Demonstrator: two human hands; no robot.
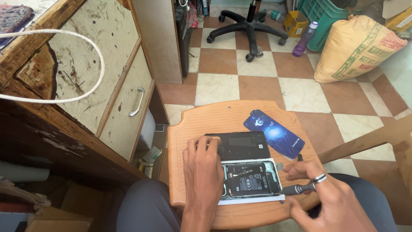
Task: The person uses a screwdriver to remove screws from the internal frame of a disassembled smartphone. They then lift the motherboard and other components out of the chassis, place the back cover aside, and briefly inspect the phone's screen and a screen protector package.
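Worktop (193,129) of orange wood carries an opened phone (251,180) on white paper, a black back cover (242,145) and a blue card (274,134). Left hand (204,172) presses flat on the phone's left end; right hand (319,191) grips a screwdriver (296,188) at its right edge.

Bright, even daylight w/ soft shadows; strongest on the checkered tan-and-brown tiled floor (257,81), while the underside of the worn wooden desk (64,141) at left sits dark. Faint glare on the glossy black phone back panel (242,145). Wide-angle bend at edges; centre sharp, no motion blur.
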